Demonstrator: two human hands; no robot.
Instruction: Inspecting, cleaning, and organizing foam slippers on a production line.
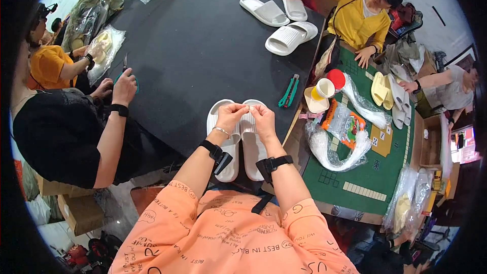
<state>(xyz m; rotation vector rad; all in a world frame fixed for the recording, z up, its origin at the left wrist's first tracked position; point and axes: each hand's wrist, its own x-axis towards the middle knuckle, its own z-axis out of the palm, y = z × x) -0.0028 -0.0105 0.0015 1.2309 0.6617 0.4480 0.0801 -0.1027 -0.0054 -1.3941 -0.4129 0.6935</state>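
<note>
A pair of white slippers lies side by side at the near edge of the black table, the left slipper (229, 165) and the right slipper (253, 158) with toe ends pointing away from me. Over their straps, my left hand (231, 117) and my right hand (262, 122) meet with the fingertips pinched together. Whatever they hold between them, if anything, is too small to make out. Parts of both straps are hidden behind my hands.
On the black table (182, 45), a green utility knife (289, 91) lies to the right; more white slippers (285, 38) sit farther back. Right of it, a green table (324, 187) holds a yellow cup (323, 89) and bundled white ties (324, 147). A co-worker's hand (125, 87) grips scissors at left.
</note>
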